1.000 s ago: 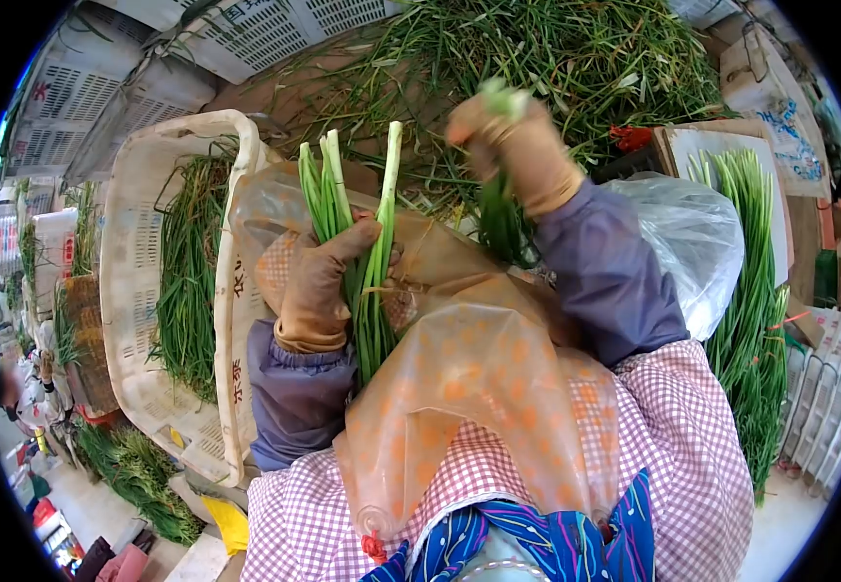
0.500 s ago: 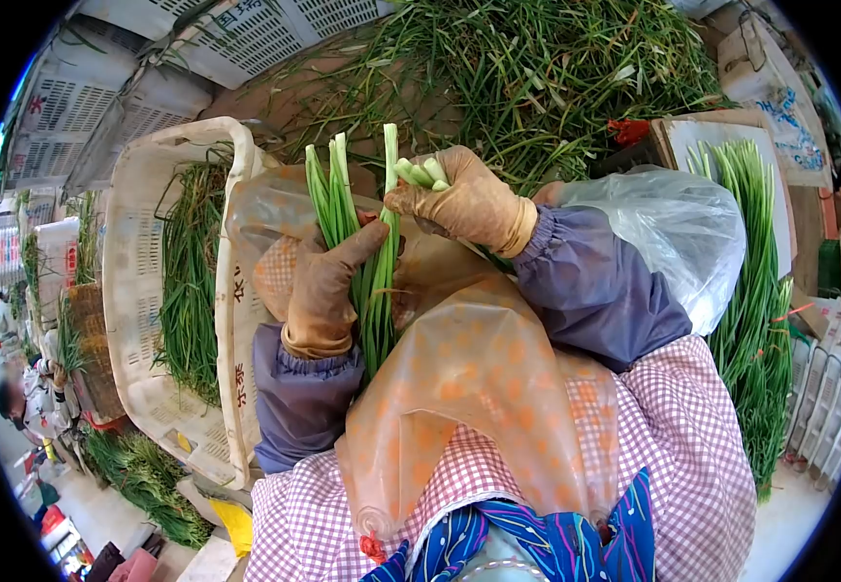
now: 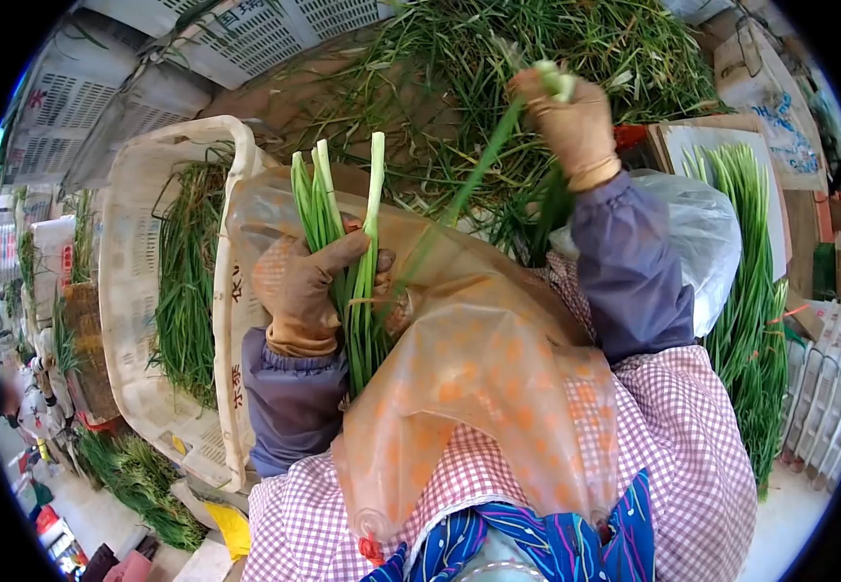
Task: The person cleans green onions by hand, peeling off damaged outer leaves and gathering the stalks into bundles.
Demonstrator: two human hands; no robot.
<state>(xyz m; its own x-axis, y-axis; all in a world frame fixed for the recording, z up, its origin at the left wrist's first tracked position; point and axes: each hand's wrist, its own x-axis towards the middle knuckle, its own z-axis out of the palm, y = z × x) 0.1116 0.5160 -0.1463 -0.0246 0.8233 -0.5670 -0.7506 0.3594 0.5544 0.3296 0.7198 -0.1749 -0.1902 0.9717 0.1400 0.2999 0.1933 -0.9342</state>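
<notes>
Gloved in brown, my left hand (image 3: 314, 291) is closed round a bunch of green stalks (image 3: 372, 204) whose pale ends point up, above the plastic sheet on my lap (image 3: 479, 359). Farther up and to the right, my right hand (image 3: 576, 121), also gloved, grips a smaller bunch of stalks (image 3: 554, 81), with pale ends above the fist and leaves hanging below. A long green leaf trails from the right hand down toward the left one. Part of the left fingers is hidden behind the stalks.
A white plastic crate (image 3: 134, 320) with green leaves stands at the left. Loose leaves (image 3: 576, 39) lie heaped ahead. At the right are a clear plastic bag (image 3: 716, 242) and a long pile of green stalks (image 3: 745, 310). A person (image 3: 13, 388) is at the far left.
My right hand has moved up and right, away from the left hand, with its stalks and a trailing leaf. My left hand has shifted slightly left and still holds its bunch.
</notes>
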